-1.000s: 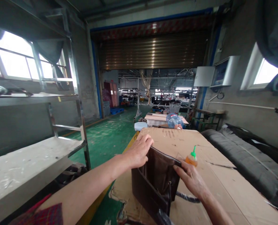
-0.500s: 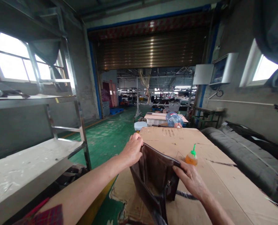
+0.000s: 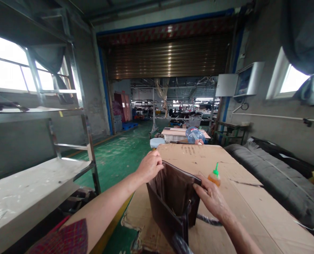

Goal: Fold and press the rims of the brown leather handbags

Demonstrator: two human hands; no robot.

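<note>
A dark brown leather bag [image 3: 173, 201] stands open on a cardboard-covered table [image 3: 247, 208]. My left hand [image 3: 149, 166] is closed on the bag's far left rim. On the right rim my right hand [image 3: 211, 198] grips with curled fingers. Together they hold the mouth of the bag apart. A dark strap or handle hangs at the bag's near side. Just beyond my right hand stands a small orange bottle with a green nozzle [image 3: 214, 176].
A metal shelf rack [image 3: 40, 165] runs along the left. Green floor [image 3: 120, 158] lies between rack and table. Rolls of dark material [image 3: 273, 176] lie to the right of the table. A large water jug [image 3: 195, 135] and boxes sit beyond the far end.
My left hand shifted slightly leftward along the rim and the bag's mouth has opened wider. The view has drifted a little; the bottle and table hold their places.
</note>
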